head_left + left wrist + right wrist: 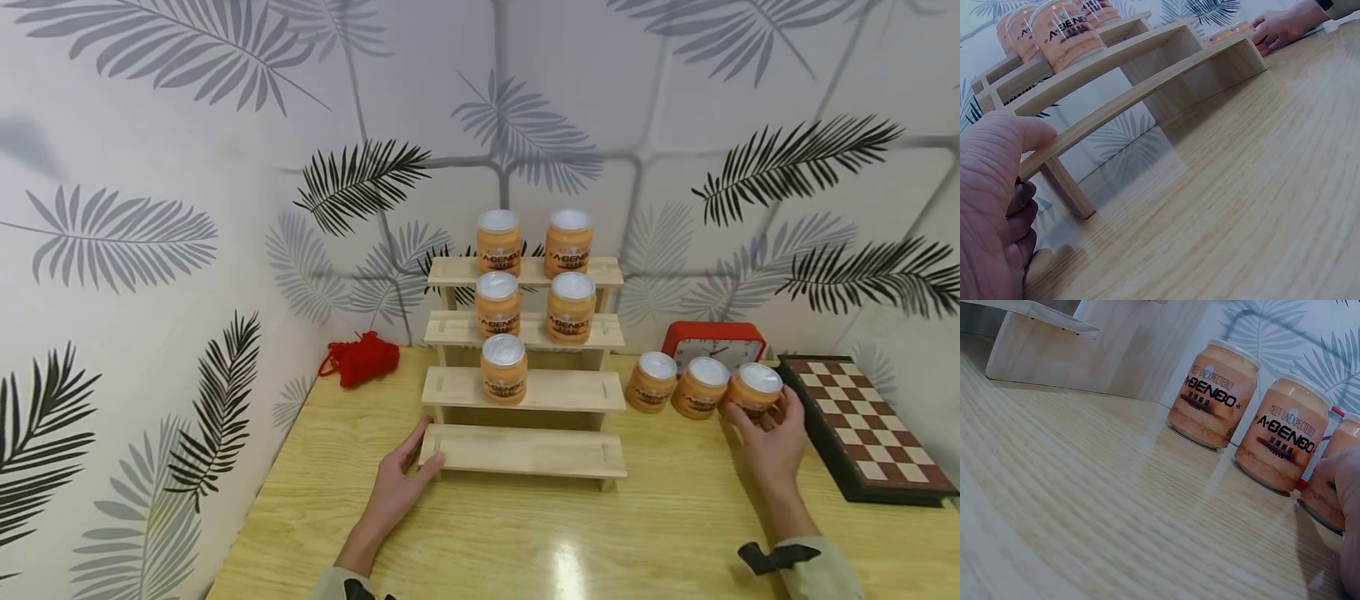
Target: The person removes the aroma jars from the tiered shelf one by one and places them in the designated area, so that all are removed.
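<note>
My left hand (399, 482) grips the left end of the lowest step of a wooden tiered shelf (525, 450); in the left wrist view its thumb lies on the board and the fingers curl below. Far to the right, my right hand (780, 442) holds an orange can (756, 387) with a silver top, the rightmost of three in a row on the table. Beside it stand a middle can (701, 393) and a left can (650, 390), both upright. The right wrist view shows only part of the held can (1322, 494), at its right edge.
Matching cans stand on the shelf: two on the top step (453, 269), two on the second, and one can (504, 373) on the third. A red clock (712, 329) is behind the row. A chessboard box (862, 425) lies at right, red yarn (363, 358) at left.
</note>
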`<state>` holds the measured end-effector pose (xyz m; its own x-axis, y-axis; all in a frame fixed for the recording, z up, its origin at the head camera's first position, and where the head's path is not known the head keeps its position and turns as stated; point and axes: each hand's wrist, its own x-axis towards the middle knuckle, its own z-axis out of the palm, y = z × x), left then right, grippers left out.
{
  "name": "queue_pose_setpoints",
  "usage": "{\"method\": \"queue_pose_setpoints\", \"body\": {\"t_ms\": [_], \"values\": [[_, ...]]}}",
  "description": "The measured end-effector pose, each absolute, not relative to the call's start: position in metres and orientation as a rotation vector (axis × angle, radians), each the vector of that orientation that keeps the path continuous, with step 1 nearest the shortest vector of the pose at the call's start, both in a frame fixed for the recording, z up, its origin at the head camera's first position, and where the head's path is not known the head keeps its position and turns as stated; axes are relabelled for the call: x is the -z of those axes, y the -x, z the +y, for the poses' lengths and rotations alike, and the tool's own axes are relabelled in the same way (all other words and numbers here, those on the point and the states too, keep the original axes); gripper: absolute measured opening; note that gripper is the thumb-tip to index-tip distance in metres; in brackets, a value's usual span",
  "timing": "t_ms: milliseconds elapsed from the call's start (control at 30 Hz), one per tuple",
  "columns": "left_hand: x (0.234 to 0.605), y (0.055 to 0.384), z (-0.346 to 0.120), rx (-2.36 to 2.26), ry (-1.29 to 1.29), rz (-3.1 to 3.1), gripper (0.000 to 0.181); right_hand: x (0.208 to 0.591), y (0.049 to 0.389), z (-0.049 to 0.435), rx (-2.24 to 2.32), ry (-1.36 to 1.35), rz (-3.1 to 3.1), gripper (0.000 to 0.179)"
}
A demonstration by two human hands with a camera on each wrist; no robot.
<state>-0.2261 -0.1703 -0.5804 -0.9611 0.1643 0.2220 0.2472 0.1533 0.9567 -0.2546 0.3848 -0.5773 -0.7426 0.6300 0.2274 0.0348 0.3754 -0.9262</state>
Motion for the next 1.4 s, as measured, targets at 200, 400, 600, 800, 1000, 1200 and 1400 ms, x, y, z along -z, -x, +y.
{"method": "queue_pose_setpoints", "body": {"t_ms": [200,400,600,800,1000,1200,1400], "values": [[0.582,0.225,-0.17,1.967,0.424,-2.328,0.071,0.573,0.246,0.376,-1.379,0.55,-2.051,0.084],[0.582,0.225,-0.17,1.967,0.418,-2.325,0.071,0.562,0.236,0.37,-1.382,0.539,-2.042,0.083],[0.581,0.226,-0.17,1.945,0.43,-2.336,0.07,0.552,0.228,0.365,-1.358,0.488,-1.992,0.084],[0.582,0.228,-0.171,1.936,0.448,-2.331,0.07,0.535,0.22,0.354,-1.342,0.39,-1.971,0.082],[0.581,0.227,-0.171,1.948,0.436,-2.328,0.071,0.515,0.215,0.334,-1.388,0.283,-1.979,0.079],[0.58,0.227,-0.171,1.958,0.416,-2.34,0.071,0.503,0.211,0.313,-1.426,0.193,-1.98,0.073],[0.579,0.227,-0.17,1.963,0.406,-2.339,0.071,0.499,0.209,0.29,-1.481,0.119,-2.032,0.074]]}}
